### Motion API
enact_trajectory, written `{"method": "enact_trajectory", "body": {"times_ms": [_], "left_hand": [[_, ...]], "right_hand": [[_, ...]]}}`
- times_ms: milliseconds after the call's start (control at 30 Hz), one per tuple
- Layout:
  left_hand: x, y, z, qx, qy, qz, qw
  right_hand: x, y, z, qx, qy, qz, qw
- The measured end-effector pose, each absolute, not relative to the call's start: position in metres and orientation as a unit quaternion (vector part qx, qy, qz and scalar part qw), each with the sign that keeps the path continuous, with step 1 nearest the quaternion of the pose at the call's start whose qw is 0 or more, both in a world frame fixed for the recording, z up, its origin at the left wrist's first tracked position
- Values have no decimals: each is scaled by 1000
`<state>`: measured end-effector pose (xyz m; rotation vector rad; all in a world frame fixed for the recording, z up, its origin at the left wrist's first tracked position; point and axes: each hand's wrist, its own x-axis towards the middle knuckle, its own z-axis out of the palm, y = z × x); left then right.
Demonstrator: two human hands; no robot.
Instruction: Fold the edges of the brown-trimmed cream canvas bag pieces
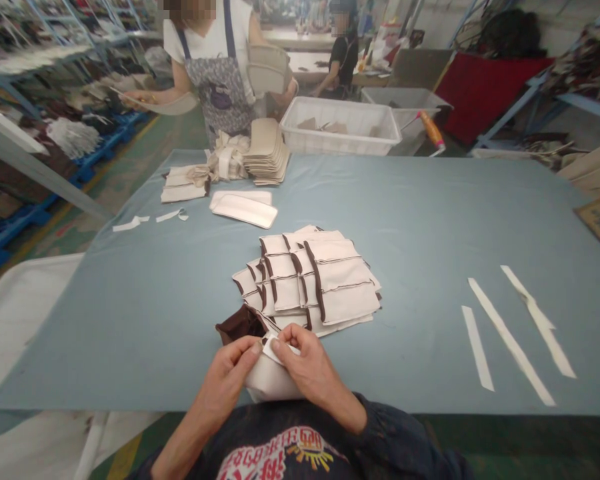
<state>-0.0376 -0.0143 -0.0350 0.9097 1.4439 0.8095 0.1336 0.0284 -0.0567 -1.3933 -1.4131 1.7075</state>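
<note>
I am facing a broad table (420,220), its blue-grey cover spreading across most of my view. Beyond my left side, a green floor (111,163) is running back between blue pallets (40,213) and the table, while crowded shelves (35,61) are lining the upper left. A slanting grey beam (45,163) is crossing nearer to me. Farther ahead, another table (307,62) is standing, pale-topped. To my right, a red panel (485,93) is leaning before a pale wall (443,40), and a blue-framed rack (513,110) is rising beside it. Soft, whitish light is filling the room evenly.
</note>
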Motion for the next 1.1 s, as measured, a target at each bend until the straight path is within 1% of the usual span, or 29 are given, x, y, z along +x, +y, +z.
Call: {"method": "enact_trajectory", "body": {"times_ms": [333, 567, 800, 1100], "left_hand": [[-35, -11, -36, 390, 635, 345, 571], [-31, -11, -45, 371, 643, 377, 554], [-33, -10, -57, 343, 632, 390, 575], [-31, -10, -42, 376, 627, 366, 575]], "right_hand": [[132, 31, -54, -532, -526, 619, 238], [131, 33, -56, -521, -526, 626, 244], [133, 35, -64, -492, -526, 648, 248], [134, 34, -61, -506, -544, 619, 255]]}}
